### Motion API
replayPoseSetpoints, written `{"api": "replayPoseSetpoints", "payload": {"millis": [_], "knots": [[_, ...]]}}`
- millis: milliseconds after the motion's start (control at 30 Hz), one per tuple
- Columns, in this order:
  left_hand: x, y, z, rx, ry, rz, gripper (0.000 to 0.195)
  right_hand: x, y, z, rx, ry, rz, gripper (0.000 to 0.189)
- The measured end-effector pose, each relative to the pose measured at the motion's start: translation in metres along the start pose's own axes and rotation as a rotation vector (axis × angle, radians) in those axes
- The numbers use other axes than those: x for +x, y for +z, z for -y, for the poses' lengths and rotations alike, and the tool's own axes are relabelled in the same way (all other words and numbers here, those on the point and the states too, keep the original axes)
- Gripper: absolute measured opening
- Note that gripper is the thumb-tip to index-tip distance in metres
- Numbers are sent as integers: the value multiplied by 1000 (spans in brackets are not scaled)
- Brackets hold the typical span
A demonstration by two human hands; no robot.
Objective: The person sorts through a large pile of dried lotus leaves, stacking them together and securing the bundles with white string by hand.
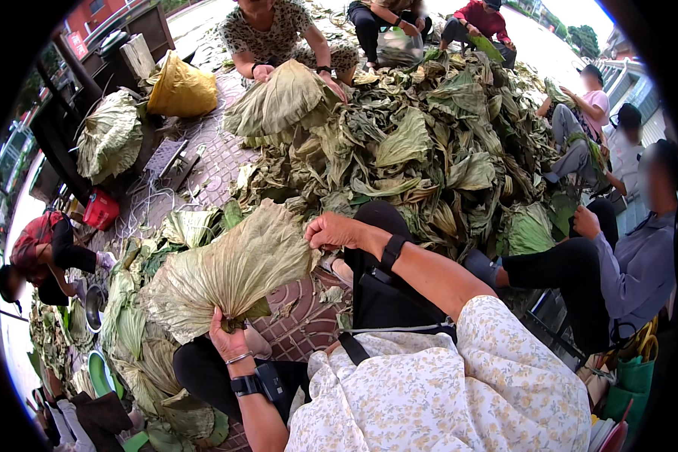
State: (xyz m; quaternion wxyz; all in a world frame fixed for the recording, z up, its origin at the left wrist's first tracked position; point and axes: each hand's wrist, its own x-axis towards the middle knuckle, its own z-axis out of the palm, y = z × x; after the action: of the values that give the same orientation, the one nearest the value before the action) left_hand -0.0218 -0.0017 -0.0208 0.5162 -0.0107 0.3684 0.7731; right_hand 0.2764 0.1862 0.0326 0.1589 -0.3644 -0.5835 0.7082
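Observation:
Spread between my hands is a large dried lotus leaf (231, 260), pale green-brown, with ribs fanning out from its lower end. My left hand (229, 342) pinches it at that gathered end, thumb up on the surface. At its upper right edge, the fingers of my right hand (336, 230) grip the rim. Beyond my knees rises a big heap of dried lotus leaves (395, 147). To the left, flatter leaves (124, 322) lie in overlapping layers beside my left knee, partly behind the held leaf.
Across the heap, a person (277, 34) holds a stack of leaves (282, 101). Another person (627, 260) sits close on my right. A yellow sack (182, 87), a red bucket (100, 209) and a green basin (99, 373) stand on the left. Leaf scraps litter the paving (294, 322).

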Motion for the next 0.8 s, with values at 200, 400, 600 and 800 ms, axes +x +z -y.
{"api": "replayPoseSetpoints", "payload": {"millis": [200, 400, 600, 800], "knots": [[-3, 9, 6, 13, 11, -16, 24, 11, 9, -10, -803, -102, -251, 17], [-6, 11, -7, -58, 19, 21, 24, 14, -2, -14, -357, -8, -401, 13], [-3, 6, -6, -53, 42, -8, 27, -4, 6, 9, 157, 163, -87, 15], [-2, 9, 0, -39, 24, 1, 30, -2, 10, 5, 70, 93, 54, 10]]}}
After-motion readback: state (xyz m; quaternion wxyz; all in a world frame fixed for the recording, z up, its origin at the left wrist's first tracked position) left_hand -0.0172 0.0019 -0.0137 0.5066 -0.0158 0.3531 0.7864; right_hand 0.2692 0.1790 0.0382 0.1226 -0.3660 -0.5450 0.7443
